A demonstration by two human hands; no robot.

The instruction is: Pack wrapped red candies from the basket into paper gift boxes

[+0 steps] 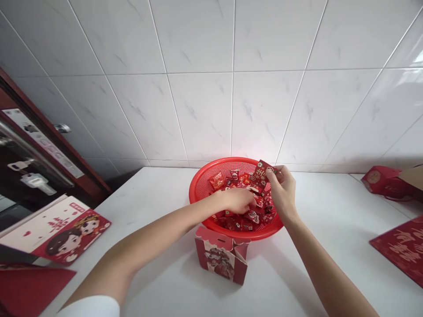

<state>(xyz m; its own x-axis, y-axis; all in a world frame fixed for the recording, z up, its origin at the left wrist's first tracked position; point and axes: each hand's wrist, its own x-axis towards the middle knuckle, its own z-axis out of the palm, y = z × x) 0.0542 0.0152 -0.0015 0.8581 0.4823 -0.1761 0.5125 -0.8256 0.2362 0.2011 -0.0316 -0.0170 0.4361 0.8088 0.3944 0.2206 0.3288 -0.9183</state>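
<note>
A red plastic basket (194, 187) with a mesh wall holds many small red candy packets (217, 181). My left hand (240, 200) reaches into it, fingers curled down among the packets; what they grip is hidden. At the basket's right rim, my right hand (282, 187) pinches a flat dark-red printed packet (261, 174) with gold lettering, tilted above the other sweets. Directly in front of the basket stands a small red and pink gift box (220, 257) with a scalloped top edge, its right side folded inward.
On the left lie a cartoon-printed box (62, 229) and a red folded piece (36, 286). To the right are a red card box (403, 251) and a red hexagonal box (380, 180). A white tiled wall (205, 110) rises behind the white tabletop (165, 281). Keys (38, 181) hang at the left door.
</note>
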